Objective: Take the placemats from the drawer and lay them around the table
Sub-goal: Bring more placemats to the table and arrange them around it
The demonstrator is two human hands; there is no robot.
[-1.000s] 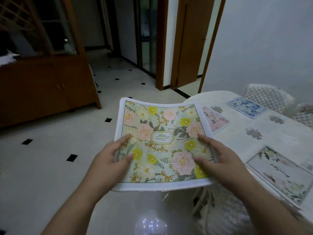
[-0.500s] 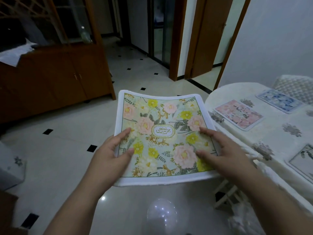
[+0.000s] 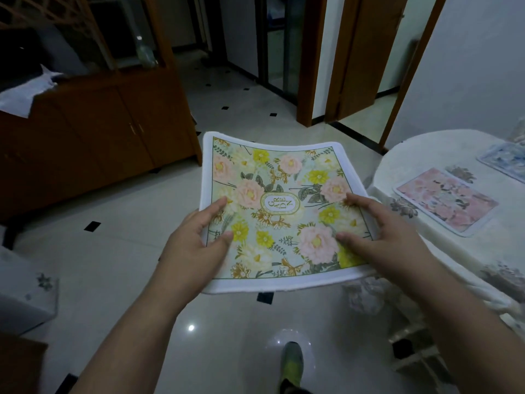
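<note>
Far left: wooden cabinet (image 3: 93, 132), not involved. L hand (image 3: 196, 245) grips the floral placemat (image 3: 284, 211) at its left edge, thumb on top pressing the print, index laid along the border, other fingers hidden under the mat, so can't tell their spread. Wrist straight, forearm coming up from near-left. Mat is held in the air over the tiled floor (image 3: 113, 251), centre of view, just left of the table, not touching it. It looks light and soft, prob. fabric w/ a thick white border: far edge dips in the middle and curls up at the corners, so it bends under its own wt. Not fragile, not slippery by the look of it. Best hold is as shown, both side edges approx. mid-length, which keeps it flat; one-handed it would likely flop. R hand (image 3: 389, 237) mirrors the other on the right edge, thumb and index on top and apart, rest underneath, unseen. Right of that, table (image 3: 397, 166) w/ pale cloth already carries a pink placemat (image 3: 446, 201) and, far right, part of a blue placemat (image 3: 505, 160).
</note>
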